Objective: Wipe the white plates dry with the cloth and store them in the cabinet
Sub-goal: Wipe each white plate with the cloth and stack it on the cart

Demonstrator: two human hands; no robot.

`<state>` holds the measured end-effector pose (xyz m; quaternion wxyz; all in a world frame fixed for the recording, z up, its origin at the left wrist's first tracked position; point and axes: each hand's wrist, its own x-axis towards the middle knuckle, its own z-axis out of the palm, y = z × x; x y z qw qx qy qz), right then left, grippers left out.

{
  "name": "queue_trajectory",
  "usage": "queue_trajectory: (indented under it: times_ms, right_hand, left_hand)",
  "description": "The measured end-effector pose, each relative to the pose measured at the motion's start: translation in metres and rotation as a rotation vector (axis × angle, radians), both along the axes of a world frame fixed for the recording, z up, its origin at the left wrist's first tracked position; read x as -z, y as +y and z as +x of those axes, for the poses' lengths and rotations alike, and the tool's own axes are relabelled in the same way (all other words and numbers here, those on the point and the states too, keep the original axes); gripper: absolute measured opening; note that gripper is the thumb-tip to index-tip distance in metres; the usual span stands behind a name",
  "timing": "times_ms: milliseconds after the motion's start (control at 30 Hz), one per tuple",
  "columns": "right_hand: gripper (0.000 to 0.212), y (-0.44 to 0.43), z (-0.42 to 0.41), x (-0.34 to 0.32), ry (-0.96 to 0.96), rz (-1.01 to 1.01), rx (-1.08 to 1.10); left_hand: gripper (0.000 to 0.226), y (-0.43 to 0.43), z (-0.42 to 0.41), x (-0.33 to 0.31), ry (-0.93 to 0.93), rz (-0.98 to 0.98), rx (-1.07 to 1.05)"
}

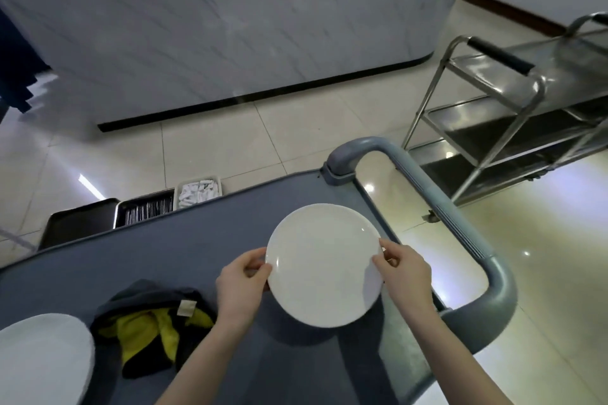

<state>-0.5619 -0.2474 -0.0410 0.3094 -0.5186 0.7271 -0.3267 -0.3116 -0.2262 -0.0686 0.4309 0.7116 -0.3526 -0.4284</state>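
I hold a round white plate above the grey cart top, near its right end. My left hand pinches the plate's left rim. My right hand pinches its right rim. The dark grey and yellow cloth lies crumpled on the cart top, left of my left arm, and neither hand touches it. A stack of white plates sits at the lower left corner, partly cut off by the frame edge.
The cart's grey handle loops round on the right. A steel trolley stands on the tiled floor beyond it. Behind the cart's far edge are a dark tray, a cutlery bin and a white basket. A marble-fronted counter fills the background.
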Motion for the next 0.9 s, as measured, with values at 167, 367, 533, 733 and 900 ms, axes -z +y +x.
queue_trajectory:
  times_ms: [167, 367, 533, 733, 900]
  right_hand:
    - [0.012, -0.01, -0.018, 0.011, 0.077, 0.023, 0.011]
    - [0.012, -0.023, -0.022, 0.018, 0.128, 0.069, -0.04]
    - [0.009, -0.03, -0.021, 0.018, 0.083, 0.062, -0.057]
    - [0.028, -0.029, -0.018, 0.024, 0.101, 0.022, -0.075]
    - [0.03, -0.028, -0.018, 0.026, 0.126, 0.009, -0.088]
  left_hand:
    - [0.031, -0.01, -0.021, 0.011, -0.019, 0.038, 0.025]
    - [0.034, -0.019, -0.031, 0.01, -0.102, 0.06, -0.022]
    - [0.034, -0.022, -0.036, 0.002, -0.173, 0.054, -0.07]
    - [0.03, -0.02, -0.04, 0.001, -0.233, 0.048, -0.076]
    - [0.028, -0.02, -0.033, 0.0, -0.248, 0.047, -0.002]
